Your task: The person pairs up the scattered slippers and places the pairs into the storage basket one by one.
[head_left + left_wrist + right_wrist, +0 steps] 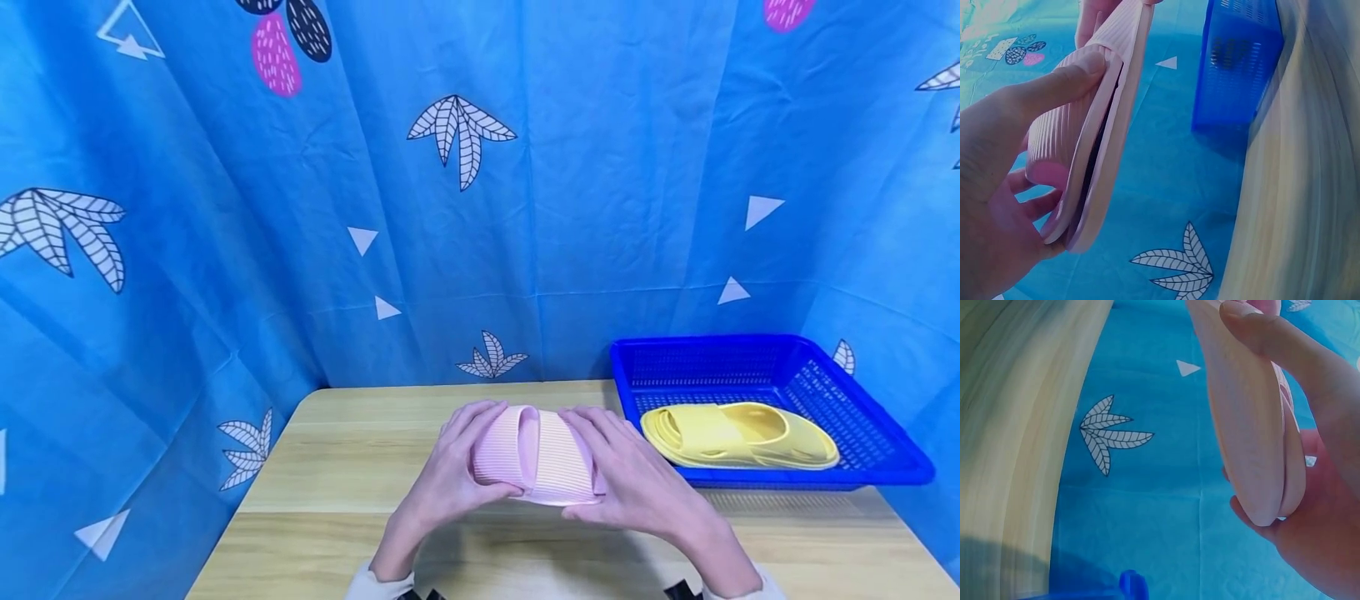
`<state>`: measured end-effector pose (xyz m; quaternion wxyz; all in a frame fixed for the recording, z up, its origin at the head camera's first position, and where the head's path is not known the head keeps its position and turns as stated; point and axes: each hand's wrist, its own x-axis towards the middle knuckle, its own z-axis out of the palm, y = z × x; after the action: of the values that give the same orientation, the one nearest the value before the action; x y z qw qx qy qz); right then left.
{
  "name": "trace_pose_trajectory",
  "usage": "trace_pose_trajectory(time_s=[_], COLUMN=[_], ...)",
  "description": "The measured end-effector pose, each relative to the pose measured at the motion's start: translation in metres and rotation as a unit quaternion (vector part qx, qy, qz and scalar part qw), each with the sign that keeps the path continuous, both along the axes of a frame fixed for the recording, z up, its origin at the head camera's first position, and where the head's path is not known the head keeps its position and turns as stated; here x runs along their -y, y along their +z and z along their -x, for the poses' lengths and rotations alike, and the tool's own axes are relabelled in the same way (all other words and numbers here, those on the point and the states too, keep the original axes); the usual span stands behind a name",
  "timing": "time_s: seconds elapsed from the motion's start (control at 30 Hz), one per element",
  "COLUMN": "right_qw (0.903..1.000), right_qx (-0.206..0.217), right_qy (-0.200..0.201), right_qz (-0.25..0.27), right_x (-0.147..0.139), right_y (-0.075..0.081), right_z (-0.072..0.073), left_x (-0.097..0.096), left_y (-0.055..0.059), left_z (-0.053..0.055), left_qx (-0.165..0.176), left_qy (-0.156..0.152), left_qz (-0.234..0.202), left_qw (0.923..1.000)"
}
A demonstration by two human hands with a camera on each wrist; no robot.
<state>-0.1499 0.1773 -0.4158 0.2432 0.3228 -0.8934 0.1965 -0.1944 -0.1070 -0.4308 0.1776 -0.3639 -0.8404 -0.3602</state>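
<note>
Above the table, a pair of pink ribbed slide slippers (561, 457) is held together, one fitted into the other. My left hand (448, 471) grips the left end, with the thumb on the near side and the fingers over the top. At the other end my right hand (641, 479) grips in the same way. In the left wrist view, a dark narrow gap runs between the two pink soles (1110, 150). The right wrist view shows a smooth pink sole (1244, 419), with the right thumb across its upper edge.
A blue plastic basket (888, 433) stands at the right of the wooden table (352, 467). In it lie yellow slippers (727, 437), stacked close together. Behind the table hangs a blue curtain (600, 208) with leaf and triangle prints.
</note>
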Motion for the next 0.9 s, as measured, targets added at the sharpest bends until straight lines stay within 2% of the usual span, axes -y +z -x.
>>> trace_pose_trajectory(time_s=[0.3,0.57,0.9], right_qw=[0.9993,0.9973,0.9934], right_qx=[0.029,-0.037,-0.061], right_qy=[-0.022,-0.021,-0.043], right_qz=[0.002,0.06,0.087], right_x=[-0.004,-0.017,-0.033], right_y=[-0.003,-0.007,-0.016], right_z=[-0.004,-0.008,-0.016], left_x=[0.0,0.003,0.004], left_y=[-0.001,0.0,0.001], left_z=[0.001,0.005,0.006], left_qx=[0.02,0.026,0.022], left_qy=[0.022,0.042,0.05], left_qz=[0.0,-0.006,-0.018], left_qw=[0.9996,0.9988,0.9983])
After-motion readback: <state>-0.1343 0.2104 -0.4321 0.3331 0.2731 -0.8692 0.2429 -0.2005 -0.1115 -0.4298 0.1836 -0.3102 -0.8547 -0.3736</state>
